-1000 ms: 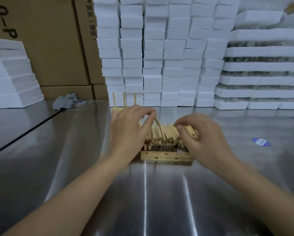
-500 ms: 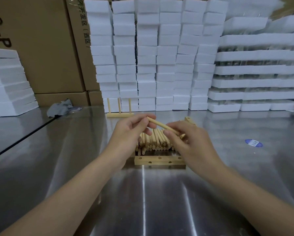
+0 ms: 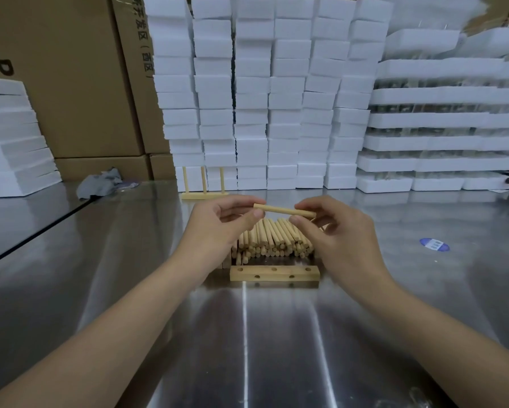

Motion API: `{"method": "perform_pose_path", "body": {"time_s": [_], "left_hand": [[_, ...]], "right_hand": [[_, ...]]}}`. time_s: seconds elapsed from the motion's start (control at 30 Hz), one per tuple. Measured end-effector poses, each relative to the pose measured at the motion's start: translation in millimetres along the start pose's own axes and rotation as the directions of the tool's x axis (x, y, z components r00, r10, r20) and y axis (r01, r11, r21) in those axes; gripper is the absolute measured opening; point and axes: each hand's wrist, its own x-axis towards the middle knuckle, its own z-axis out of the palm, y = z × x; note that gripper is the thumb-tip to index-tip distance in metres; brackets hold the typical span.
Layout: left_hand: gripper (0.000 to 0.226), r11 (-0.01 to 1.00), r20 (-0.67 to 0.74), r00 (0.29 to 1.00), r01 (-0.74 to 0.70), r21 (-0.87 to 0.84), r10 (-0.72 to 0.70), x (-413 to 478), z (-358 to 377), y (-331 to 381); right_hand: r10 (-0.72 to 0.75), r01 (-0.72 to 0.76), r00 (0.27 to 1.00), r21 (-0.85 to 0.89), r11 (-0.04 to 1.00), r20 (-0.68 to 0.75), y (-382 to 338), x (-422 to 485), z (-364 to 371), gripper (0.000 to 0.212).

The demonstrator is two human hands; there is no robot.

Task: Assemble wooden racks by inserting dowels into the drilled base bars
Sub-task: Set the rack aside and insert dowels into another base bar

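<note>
Two bare hands held one short, pale wooden dowel [image 3: 279, 209] level in the air, just above a heap of similar wooden dowels [image 3: 272, 240] lying on the shiny steel bench [image 3: 247, 348]. The left hand [image 3: 220, 231] pinched the dowel's left end between thumb and fingertips, and the right hand [image 3: 344, 242] pinched its right end likewise, so each grip was closed on that one dowel. Just in front of the heap, flat on the bench, lay a light rectangular wooden base bar [image 3: 273, 274] with drilled holes on its top and near side. Beyond the hands stood a finished wooden rack [image 3: 203, 195] with three upright pegs, near stacked white foam blocks [image 3: 256, 98]. Brown cardboard boxes [image 3: 70, 83] stood at the left with a crumpled grey cloth [image 3: 100, 184] before them. A blue oval sticker [image 3: 434, 245] lay on the bench at the right.
</note>
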Motion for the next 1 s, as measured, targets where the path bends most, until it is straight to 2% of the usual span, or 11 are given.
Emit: {"method": "perform_pose_path", "body": {"time_s": [0.33,0.5,0.57,0.63,0.73,0.83,1.0], "left_hand": [[0.016,0.998,-0.067,0.997,0.031,0.061,-0.027,5,-10,-4],[0.015,0.994,-0.038,0.994,0.096,-0.052,-0.098,6,-11,4],[0.016,0.998,0.022,0.998,0.06,-0.025,-0.06,6,-11,9],[0.015,0.996,0.101,0.995,-0.02,0.086,0.011,7,-14,13],[0.012,0.969,0.228,0.973,-0.078,0.234,0.023,8,-24,18],[0.013,0.932,0.258,0.966,-0.111,0.345,0.019,7,-31,17],[0.013,0.92,0.253,0.967,-0.106,0.377,0.007,6,-33,14]], "right_hand": [[0.032,-0.033,0.999,0.031,0.999,0.024,-1,1,-2,0.013],[-0.001,0.0,0.989,0.005,1.0,0.15,0,-1,0,0.007],[-0.009,0.02,0.962,-0.036,0.999,0.274,1,-3,3,0.011],[-0.007,0.086,0.886,-0.149,0.985,0.463,2,-6,3,0.012],[0.007,0.237,0.77,-0.297,0.925,0.638,3,-7,2,0.038],[-0.035,0.331,0.74,-0.319,0.888,0.671,3,-4,0,0.032],[0.023,0.265,0.759,-0.341,0.902,0.651,7,-3,-3,0.024]]}}
